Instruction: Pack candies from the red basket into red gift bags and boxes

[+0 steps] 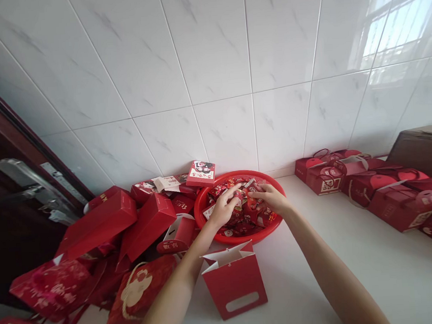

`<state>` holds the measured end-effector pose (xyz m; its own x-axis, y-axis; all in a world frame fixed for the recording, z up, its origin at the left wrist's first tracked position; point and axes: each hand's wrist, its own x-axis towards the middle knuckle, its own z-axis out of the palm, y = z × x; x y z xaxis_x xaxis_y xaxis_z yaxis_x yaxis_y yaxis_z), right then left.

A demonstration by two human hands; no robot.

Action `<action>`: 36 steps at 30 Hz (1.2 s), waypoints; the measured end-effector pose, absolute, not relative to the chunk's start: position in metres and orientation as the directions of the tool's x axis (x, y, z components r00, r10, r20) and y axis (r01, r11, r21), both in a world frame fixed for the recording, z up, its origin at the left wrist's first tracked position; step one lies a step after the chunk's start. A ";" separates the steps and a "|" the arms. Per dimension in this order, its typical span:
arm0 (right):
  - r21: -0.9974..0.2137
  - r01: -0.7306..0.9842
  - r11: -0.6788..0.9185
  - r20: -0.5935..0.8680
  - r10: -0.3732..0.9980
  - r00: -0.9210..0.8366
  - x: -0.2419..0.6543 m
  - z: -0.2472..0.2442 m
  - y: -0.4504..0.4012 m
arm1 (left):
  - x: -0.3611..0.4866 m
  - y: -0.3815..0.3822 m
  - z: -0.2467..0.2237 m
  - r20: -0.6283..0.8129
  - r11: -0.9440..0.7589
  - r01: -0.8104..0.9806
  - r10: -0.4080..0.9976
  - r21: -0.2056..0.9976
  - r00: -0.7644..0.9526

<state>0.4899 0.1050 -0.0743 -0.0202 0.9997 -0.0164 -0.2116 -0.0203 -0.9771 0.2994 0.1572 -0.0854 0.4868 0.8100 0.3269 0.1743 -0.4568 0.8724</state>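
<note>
Forearms (330, 267), red bag (237, 276), basket (267, 230) beneath hands (222, 209)

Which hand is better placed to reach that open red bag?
Probably the left hand: above the red basket, it lines up with the open bag; the right hand is farther to the side.

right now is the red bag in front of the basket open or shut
Open: the red bag has its top edges apart, showing a pale inside. Its bottom is hidden.

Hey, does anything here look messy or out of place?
Yes, the left boxes: they lean and overlap at odd angles, while the right boxes stand upright, side by side.
</note>
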 end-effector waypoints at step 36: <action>-0.961 -0.272 -0.059 -0.082 0.994 0.075 0.490 -0.071 0.107 | 0.277 0.178 -0.082 0.352 -0.395 0.136 0.899 0.908 0.262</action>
<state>0.4905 0.1065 -0.0709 0.0749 0.9938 -0.0820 -0.2720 -0.0587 -0.9605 0.2767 0.1780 -0.0817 0.2615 0.8987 0.3520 0.1356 -0.3953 0.9085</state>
